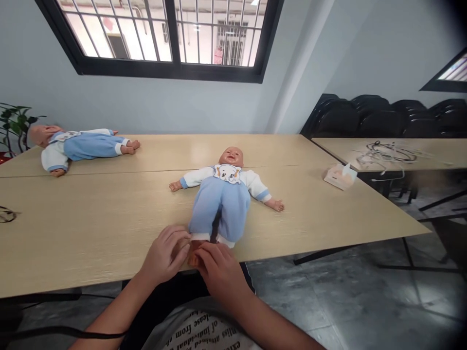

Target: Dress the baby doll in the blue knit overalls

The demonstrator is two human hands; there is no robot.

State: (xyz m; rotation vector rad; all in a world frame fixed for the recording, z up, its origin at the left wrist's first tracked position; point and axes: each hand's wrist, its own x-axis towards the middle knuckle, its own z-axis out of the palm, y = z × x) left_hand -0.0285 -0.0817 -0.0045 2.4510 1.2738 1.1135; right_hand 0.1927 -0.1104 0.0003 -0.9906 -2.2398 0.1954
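A baby doll (221, 199) in a blue and white outfit lies on its back, head away from me and legs toward me. At the cuff of the doll's leg on the left, my left hand (166, 255) is closed, its fingertips against the white edge of the trouser leg (200, 237). My right hand (222, 270) curls around the bare foot (193, 260) of that same leg, partly hiding it. The doll's other foot is hidden behind my right hand. A bib with an animal face (228, 173) covers its chest, and both its arms spread outward.
A second doll (91, 146) in similar clothes lies at the table's far left. Glasses (7, 215) lie at the left edge. On the right of the table (310, 214) stands a tissue box (340, 176). Tangled cables (388, 153) cover part of another table, with stacked black chairs (383, 116) behind.
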